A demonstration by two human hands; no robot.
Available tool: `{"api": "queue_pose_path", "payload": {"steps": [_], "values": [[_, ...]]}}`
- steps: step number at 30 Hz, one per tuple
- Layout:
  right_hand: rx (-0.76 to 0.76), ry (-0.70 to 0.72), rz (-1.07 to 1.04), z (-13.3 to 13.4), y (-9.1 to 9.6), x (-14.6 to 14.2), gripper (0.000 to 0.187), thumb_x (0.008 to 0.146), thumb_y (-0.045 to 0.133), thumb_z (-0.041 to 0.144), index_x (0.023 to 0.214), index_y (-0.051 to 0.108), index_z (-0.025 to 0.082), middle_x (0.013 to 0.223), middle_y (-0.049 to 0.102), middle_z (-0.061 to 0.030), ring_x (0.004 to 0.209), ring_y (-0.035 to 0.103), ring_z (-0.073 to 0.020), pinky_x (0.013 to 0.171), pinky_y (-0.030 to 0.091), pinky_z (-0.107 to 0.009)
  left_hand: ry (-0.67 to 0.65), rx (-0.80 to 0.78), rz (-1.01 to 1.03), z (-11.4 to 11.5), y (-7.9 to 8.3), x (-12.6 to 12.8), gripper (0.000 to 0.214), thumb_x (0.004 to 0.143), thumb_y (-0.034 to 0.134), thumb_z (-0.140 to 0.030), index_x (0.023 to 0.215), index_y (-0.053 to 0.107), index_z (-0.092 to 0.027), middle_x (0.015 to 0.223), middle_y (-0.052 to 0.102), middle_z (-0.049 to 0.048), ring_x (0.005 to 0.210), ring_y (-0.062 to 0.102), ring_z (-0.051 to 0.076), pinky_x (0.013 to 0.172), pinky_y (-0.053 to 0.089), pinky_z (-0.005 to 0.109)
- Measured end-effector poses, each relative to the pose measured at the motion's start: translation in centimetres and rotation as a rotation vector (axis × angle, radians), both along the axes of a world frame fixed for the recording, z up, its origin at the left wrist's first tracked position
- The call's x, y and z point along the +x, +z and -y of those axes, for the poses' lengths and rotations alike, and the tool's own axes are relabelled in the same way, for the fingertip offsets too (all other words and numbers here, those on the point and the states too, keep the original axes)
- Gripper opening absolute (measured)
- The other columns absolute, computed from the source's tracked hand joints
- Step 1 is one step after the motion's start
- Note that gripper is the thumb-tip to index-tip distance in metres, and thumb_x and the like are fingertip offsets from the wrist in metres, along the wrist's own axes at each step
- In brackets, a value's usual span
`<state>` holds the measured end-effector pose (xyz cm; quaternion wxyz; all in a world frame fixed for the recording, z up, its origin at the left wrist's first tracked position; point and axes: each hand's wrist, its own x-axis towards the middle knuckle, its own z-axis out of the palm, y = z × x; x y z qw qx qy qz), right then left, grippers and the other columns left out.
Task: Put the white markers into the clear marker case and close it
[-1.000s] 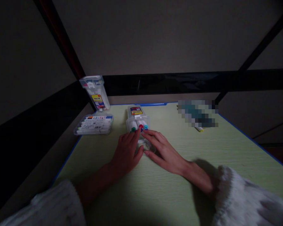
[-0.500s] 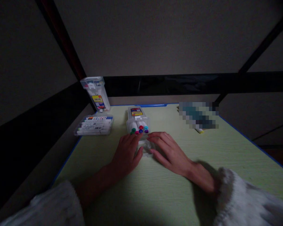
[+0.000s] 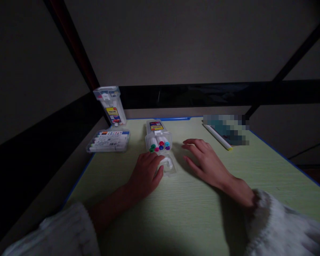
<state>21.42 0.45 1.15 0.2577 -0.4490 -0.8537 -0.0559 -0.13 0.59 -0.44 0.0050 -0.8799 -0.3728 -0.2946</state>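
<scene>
A clear marker case (image 3: pixel 150 128) lies on the table in front of me, its open end toward me, showing several white markers with coloured caps (image 3: pixel 161 143). The case's clear lid (image 3: pixel 171 170) is flipped down flat on the tabletop. My left hand (image 3: pixel 146 174) is at the lid's left side, thumb and fingers apart, fingertips over or on the lid; the exact contact is hard to tell. My right hand (image 3: pixel 206 161) is held right of the case, fingers spread and bent, with nothing in it.
At the back left a closed marker case (image 3: pixel 112 108) stands upright, and a flat box of markers (image 3: pixel 109 141) lies before it. A white marker with a yellow end (image 3: pixel 218 137) lies at the right beside a blurred-out item (image 3: pixel 229 129). The green table (image 3: pixel 160 213) has blue edging.
My right hand has moved away from the lid to the right. My left hand stays by the lid, and more of the lid and of the marker at the right now shows.
</scene>
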Motion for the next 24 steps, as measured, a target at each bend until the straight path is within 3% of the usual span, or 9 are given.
{"api": "queue_pose_path", "payload": {"steps": [10,24], "values": [[-0.069,-0.294,0.147,-1.7,-1.4,2.4,0.04,0.083,0.043,0.035,0.117,0.046,0.014,0.121,0.046,-0.0156,0.106,0.044,-0.0319,0.08,0.041,-0.048,-0.018,0.007,0.002,-0.2,-0.3,-0.2,0.017,0.081,0.042,-0.013,0.092,0.055,-0.013,0.084,0.058,0.0067,0.082,0.051,0.021,0.077,0.04,0.035],[-0.121,-0.514,0.188,-3.7,-3.4,6.3,0.043,0.083,0.039,0.042,0.116,0.046,0.015,0.116,0.049,-0.0164,0.1,0.047,-0.033,0.071,0.044,-0.047,-0.023,-0.008,-0.009,0.0,-0.4,-0.6,0.017,0.081,0.042,-0.013,0.09,0.056,-0.014,0.081,0.058,0.0056,0.081,0.052,0.02,0.077,0.04,0.035]]}}
